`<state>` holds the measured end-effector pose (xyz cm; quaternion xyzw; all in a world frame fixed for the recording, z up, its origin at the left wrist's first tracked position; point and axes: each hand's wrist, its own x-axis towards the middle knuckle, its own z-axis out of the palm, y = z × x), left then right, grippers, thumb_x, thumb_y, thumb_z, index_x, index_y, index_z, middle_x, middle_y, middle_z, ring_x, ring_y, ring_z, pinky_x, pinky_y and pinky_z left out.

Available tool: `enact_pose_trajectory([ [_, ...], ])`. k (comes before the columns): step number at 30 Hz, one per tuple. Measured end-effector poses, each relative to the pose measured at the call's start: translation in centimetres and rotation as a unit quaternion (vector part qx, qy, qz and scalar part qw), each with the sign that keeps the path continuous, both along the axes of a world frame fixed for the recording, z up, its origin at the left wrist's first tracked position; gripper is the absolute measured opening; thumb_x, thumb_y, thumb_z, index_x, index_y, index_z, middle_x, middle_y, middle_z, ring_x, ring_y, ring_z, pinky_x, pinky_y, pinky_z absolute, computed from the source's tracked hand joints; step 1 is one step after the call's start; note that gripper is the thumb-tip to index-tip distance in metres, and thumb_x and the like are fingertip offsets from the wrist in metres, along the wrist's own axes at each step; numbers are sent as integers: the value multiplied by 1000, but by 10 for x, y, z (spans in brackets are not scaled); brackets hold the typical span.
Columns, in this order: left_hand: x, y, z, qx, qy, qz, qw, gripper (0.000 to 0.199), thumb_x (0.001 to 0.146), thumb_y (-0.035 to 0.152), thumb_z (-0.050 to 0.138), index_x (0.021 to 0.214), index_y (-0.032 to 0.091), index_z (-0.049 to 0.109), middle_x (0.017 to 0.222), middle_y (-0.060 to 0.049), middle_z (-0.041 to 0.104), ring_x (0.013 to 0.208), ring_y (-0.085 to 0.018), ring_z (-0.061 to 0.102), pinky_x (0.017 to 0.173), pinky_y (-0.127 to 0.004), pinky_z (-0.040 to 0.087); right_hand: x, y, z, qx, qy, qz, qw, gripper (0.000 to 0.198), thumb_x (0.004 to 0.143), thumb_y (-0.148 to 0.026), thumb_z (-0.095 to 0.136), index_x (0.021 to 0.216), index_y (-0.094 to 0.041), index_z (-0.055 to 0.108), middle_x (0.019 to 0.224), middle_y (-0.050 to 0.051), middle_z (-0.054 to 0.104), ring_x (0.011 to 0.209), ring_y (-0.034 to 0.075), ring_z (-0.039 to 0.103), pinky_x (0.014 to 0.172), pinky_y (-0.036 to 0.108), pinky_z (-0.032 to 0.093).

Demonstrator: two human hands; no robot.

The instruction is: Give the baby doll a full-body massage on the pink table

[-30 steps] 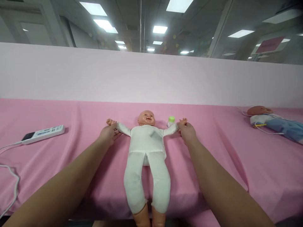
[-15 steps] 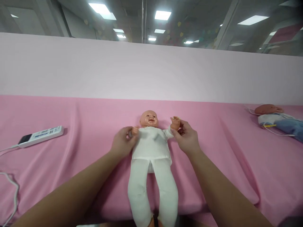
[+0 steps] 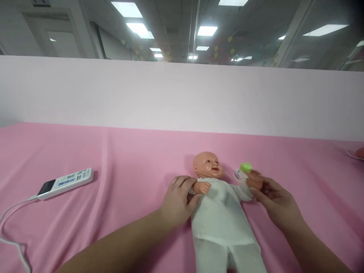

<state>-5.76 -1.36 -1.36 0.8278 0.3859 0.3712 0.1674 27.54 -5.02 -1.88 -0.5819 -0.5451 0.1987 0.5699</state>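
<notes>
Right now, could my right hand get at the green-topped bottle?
Probably not without letting go: your right hand is holding the doll's hand, which partly covers the green-topped bottle in this view. The bottle looks close by, though, so freeing your fingers would likely be enough.

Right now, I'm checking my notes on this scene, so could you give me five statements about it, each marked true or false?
1. The left hand holds an arm of the baby doll. True.
2. A green-capped bottle is near the right hand. True.
3. The right hand holds that bottle. False: it holds the doll's other arm.
4. The doll wears black clothing. False: its clothing is white.
5. The white corded device lies on pink cloth. True.
</notes>
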Motion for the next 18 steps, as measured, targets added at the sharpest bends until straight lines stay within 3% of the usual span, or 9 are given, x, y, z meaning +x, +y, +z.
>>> enact_pose_trajectory([
  [4,-19,20,0,-156,-134,1,979,35,100,46,57,124,21,63,116,-10,72,104,-28,66,90,-41,54,29,16,-13,-112,132,-103,980,42,74,-56,82,96,-21,72,72,2,65,61,17,57,53,27,51],
  [8,-35,46,-7,-300,-306,67,901,48,98,58,56,127,20,62,126,-13,71,120,-31,65,97,-40,53,34,24,-24,-165,195,-92,962,44,73,-61,81,81,-19,67,62,-1,57,54,14,49,47,27,42],
  [11,-41,57,-12,-359,-354,72,861,58,93,64,60,128,18,62,126,-15,71,122,-35,65,98,-43,54,27,25,-26,-174,189,-85,963,47,75,-64,79,83,-19,66,61,-2,58,53,15,51,48,28,41],
  [14,-43,59,-13,-369,-360,65,854,63,89,70,61,122,17,64,122,-15,72,119,-34,67,96,-43,55,15,23,-21,-148,221,-53,963,50,73,-62,81,96,-21,67,75,2,69,64,22,65,57,33,52],
  [18,-40,53,-12,-313,-344,78,882,58,86,69,65,114,18,65,119,-14,73,118,-34,67,96,-41,55,1,16,-10,-90,260,29,961,60,70,-60,85,113,-23,64,96,7,76,82,29,73,69,41,59],
])
